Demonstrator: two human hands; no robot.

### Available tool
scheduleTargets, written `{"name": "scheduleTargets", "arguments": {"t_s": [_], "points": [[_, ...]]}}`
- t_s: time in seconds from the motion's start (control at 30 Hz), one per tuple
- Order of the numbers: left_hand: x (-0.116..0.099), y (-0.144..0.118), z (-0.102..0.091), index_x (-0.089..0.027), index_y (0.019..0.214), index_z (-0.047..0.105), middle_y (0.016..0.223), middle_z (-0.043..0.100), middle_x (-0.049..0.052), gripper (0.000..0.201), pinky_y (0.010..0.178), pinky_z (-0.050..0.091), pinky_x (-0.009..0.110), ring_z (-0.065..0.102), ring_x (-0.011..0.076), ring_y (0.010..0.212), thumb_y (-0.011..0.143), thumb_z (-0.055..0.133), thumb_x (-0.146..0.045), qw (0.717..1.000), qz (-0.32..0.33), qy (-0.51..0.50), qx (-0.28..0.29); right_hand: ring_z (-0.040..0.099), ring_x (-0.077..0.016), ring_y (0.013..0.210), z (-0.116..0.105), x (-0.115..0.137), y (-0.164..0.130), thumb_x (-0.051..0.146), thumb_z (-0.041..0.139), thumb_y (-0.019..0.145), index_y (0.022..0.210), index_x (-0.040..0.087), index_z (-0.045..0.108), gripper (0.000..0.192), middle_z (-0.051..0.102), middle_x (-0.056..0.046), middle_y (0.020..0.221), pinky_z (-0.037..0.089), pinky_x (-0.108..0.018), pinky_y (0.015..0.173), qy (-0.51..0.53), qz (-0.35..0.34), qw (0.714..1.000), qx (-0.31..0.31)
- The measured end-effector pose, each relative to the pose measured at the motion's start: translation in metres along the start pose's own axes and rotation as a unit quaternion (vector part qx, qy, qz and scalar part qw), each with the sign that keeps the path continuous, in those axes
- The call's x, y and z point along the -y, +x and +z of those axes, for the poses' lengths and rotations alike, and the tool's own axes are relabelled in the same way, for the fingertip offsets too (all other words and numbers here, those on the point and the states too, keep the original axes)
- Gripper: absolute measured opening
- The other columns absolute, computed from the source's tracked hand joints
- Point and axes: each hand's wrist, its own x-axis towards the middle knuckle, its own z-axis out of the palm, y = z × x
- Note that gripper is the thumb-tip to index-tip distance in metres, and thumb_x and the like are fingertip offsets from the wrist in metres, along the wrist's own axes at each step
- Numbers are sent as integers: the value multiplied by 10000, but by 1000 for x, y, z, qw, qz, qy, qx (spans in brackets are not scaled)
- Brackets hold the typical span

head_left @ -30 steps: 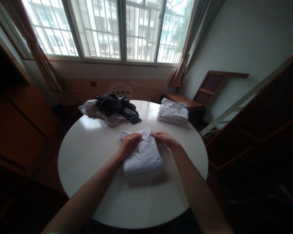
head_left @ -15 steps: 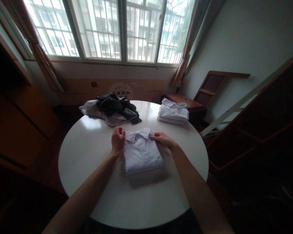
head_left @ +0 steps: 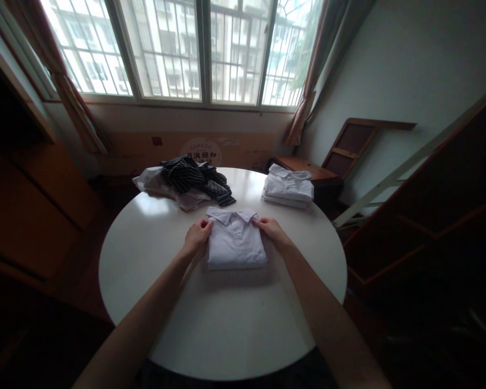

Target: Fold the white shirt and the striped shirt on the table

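A folded white shirt [head_left: 237,246] lies in the middle of the round white table [head_left: 230,324], collar toward the window. My left hand [head_left: 198,235] pinches its left edge just below the collar. On the opposite side, my right hand [head_left: 270,229] grips the right edge near the collar tip, thumb on top. Both hands are closed on the cloth, and the fingers beneath it are hidden. The shirt looks squared up, with its front fold running straight across.
A stack of folded white shirts [head_left: 288,186] sits at the table's back right. Toward the back left lies a loose heap of dark striped clothes [head_left: 194,175] with pale cloth [head_left: 154,181] under it. A wooden chair [head_left: 344,148] stands beyond the table, by the wall.
The shirt has straightened from a slight tilt and moved a little away from me. My left hand has gone from beside the collar to a grip on the left edge.
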Motion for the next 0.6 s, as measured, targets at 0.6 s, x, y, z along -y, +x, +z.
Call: {"name": "scheduleTargets", "arguments": {"t_s": [0.6], "points": [[-6,1,3,-171,793,619,820,669,90,220,546,345,238,598,197,724,771,464,-326,995,-72,60,-39,518,-123,523,2,8,-5,316,642,634,622,120,608,199,601,-15,555,378,-236,515,58,49,996,39]]}}
